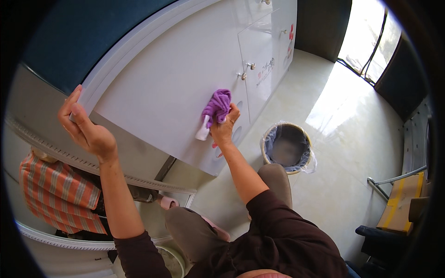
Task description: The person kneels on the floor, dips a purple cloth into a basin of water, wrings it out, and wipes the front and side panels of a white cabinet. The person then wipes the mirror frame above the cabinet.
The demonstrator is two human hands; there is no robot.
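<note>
My right hand is closed on a bunched purple cloth with a white part hanging from it. The cloth lies against the glossy white door front of a cabinet, below two metal knobs. My left hand rests at the corner of the cabinet's white top edge, thumb on one side and fingers on the other, gripping it. A dark blue surface lies inside that edge. Red and dark printed decoration marks the cabinet front.
A lined waste bin stands on the pale tiled floor beside my knee. At the left are a mirror with a beaded frame and an orange striped cloth. A taped cardboard box and a metal-legged frame are at the right.
</note>
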